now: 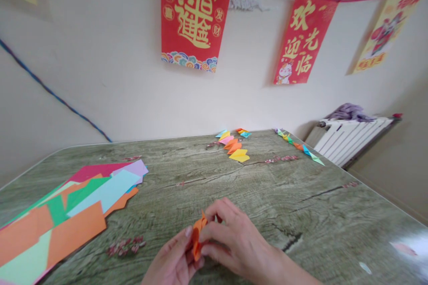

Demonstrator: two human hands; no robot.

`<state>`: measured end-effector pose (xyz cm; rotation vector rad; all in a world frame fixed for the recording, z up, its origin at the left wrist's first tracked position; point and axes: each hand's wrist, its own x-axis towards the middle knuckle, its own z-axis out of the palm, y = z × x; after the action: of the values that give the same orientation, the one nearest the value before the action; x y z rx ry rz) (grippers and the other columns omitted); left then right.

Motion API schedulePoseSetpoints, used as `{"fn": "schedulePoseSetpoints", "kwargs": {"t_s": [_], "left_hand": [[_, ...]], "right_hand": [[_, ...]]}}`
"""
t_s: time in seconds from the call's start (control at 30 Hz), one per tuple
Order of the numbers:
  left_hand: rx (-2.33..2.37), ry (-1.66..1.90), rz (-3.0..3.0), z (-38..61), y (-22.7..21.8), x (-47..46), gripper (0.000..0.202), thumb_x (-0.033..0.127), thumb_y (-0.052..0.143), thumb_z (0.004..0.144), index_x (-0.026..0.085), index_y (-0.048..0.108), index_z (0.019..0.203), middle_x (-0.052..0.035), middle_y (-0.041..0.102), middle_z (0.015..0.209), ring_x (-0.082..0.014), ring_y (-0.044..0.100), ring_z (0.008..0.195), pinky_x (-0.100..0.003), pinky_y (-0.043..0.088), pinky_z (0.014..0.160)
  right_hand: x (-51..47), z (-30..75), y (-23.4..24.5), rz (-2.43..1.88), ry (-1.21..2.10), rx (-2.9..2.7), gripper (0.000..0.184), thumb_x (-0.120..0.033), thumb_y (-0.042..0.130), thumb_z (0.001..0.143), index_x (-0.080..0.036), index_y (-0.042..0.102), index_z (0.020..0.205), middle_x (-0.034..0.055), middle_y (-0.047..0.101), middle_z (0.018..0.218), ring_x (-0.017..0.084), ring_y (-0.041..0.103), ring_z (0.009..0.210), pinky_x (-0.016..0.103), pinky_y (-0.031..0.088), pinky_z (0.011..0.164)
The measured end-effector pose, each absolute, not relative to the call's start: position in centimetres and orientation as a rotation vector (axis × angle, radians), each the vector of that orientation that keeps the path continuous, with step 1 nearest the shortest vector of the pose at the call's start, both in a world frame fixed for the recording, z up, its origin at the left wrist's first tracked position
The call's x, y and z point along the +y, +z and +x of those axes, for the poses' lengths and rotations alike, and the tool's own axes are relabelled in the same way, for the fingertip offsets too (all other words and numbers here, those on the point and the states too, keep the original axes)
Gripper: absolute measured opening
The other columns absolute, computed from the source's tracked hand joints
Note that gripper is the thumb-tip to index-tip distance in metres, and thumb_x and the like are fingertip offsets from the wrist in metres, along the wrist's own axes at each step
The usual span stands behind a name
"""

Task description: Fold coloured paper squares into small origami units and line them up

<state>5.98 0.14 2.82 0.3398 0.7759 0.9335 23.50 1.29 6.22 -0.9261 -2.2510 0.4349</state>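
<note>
A small folded piece of orange paper [197,237] is held upright between my two hands, low in the middle of the head view. My left hand [174,256] grips it from the left, thumb against its near side. From the right, my right hand [230,236] pinches the paper, its fingers closed on the upper and right edges. Part of the fold is covered by the fingers, so its full shape is hidden. Both hands are just above the wood-patterned table [160,213].
Coloured paper sheets [87,191] are spread in a pile on the left. Folded paper pieces [232,144] lie at the back, and another row of them [297,146] runs along the right edge. A white radiator [347,138] stands beyond that edge, and red banners [195,18] hang on the wall.
</note>
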Motion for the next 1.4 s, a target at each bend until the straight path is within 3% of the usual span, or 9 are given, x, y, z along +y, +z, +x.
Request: {"fn": "schedulePoseSetpoints", "kwargs": {"t_s": [0.13, 0.33, 0.43, 0.63, 0.97, 1.1, 1.27, 1.4], "left_hand": [[0.813, 0.949, 0.347, 5.6, 2.9, 0.4, 0.034, 0.034, 0.092, 0.056, 0.017, 0.079, 0.082, -0.0056, 0.074, 0.082, -0.0166, 0.064, 0.076, -0.024, 0.053, 0.069], [0.802, 0.956, 0.388, 5.8, 2.8, 0.2, 0.03, 0.035, 0.091, 0.058, 0.016, 0.079, 0.078, -0.005, 0.073, 0.077, -0.0182, 0.064, 0.074, -0.027, 0.054, 0.069], [0.809, 0.962, 0.392, 5.8, 2.9, 0.1, 0.028, 0.034, 0.091, 0.058, 0.017, 0.078, 0.077, -0.0037, 0.073, 0.076, -0.0176, 0.064, 0.072, -0.027, 0.054, 0.07], [0.777, 0.968, 0.361, 5.7, 2.7, 0.2, 0.025, 0.033, 0.09, 0.061, 0.019, 0.079, 0.078, -0.0035, 0.075, 0.081, -0.0149, 0.064, 0.073, -0.022, 0.053, 0.07], [0.76, 1.01, 0.335, 6.2, 1.5, -0.2, 0.023, 0.032, 0.089, 0.063, 0.021, 0.079, 0.081, -0.0032, 0.076, 0.082, -0.0186, 0.067, 0.08, -0.026, 0.055, 0.073], [0.769, 1.046, 0.427, 6.4, 1.5, -0.2, 0.025, 0.036, 0.087, 0.065, 0.022, 0.078, 0.083, -0.0017, 0.075, 0.081, -0.0178, 0.065, 0.074, -0.026, 0.054, 0.07], [0.804, 1.073, 0.484, 6.3, 1.7, -0.2, 0.028, 0.034, 0.088, 0.062, 0.021, 0.077, 0.084, -0.002, 0.074, 0.079, -0.0188, 0.066, 0.072, -0.028, 0.055, 0.073], [0.793, 1.067, 0.478, 6.1, 1.8, 0.0, 0.025, 0.035, 0.087, 0.063, 0.019, 0.076, 0.08, -0.0032, 0.073, 0.078, -0.021, 0.067, 0.076, -0.03, 0.056, 0.073]], "right_hand": [[1.4, 23.7, 6.2, -0.923, 0.439, -2.262, 0.002, -0.025, 0.066, 0.089, -0.024, 0.067, 0.088, 0.0033, 0.058, 0.1, 0.018, 0.053, 0.094, 0.03, 0.046, 0.084], [1.4, 23.7, 6.2, -0.846, 0.42, -2.273, 0.004, -0.029, 0.07, 0.086, -0.025, 0.069, 0.086, 0.0055, 0.053, 0.124, 0.024, 0.045, 0.115, 0.038, 0.042, 0.098], [1.2, 23.5, 6.3, -0.857, 0.499, -2.248, 0.007, -0.021, 0.073, 0.083, -0.023, 0.067, 0.082, 0.004, 0.051, 0.13, 0.025, 0.042, 0.121, 0.039, 0.04, 0.102], [0.6, 22.7, 6.2, -1.012, 0.635, -2.033, 0.026, 0.003, 0.066, 0.069, -0.02, 0.06, 0.079, 0.004, 0.05, 0.131, 0.024, 0.039, 0.124, 0.039, 0.038, 0.103], [0.2, 22.2, 5.6, -1.071, 0.657, -1.862, 0.03, 0.005, 0.056, 0.065, -0.021, 0.051, 0.08, 0.0069, 0.053, 0.122, 0.023, 0.044, 0.124, 0.038, 0.033, 0.105], [0.2, 22.0, 5.2, -1.03, 0.704, -1.764, 0.033, 0.004, 0.055, 0.065, -0.021, 0.05, 0.086, 0.006, 0.054, 0.112, 0.02, 0.051, 0.11, 0.032, 0.04, 0.095], [0.5, 22.1, 5.3, -0.928, 0.87, -1.709, 0.017, -0.004, 0.056, 0.075, -0.02, 0.055, 0.081, 0.0, 0.054, 0.082, 0.013, 0.05, 0.074, 0.023, 0.043, 0.068], [0.6, 22.2, 5.5, -0.847, 0.978, -1.726, 0.012, -0.009, 0.054, 0.083, -0.019, 0.062, 0.086, 0.0014, 0.057, 0.081, 0.013, 0.053, 0.074, 0.024, 0.044, 0.068]]}}
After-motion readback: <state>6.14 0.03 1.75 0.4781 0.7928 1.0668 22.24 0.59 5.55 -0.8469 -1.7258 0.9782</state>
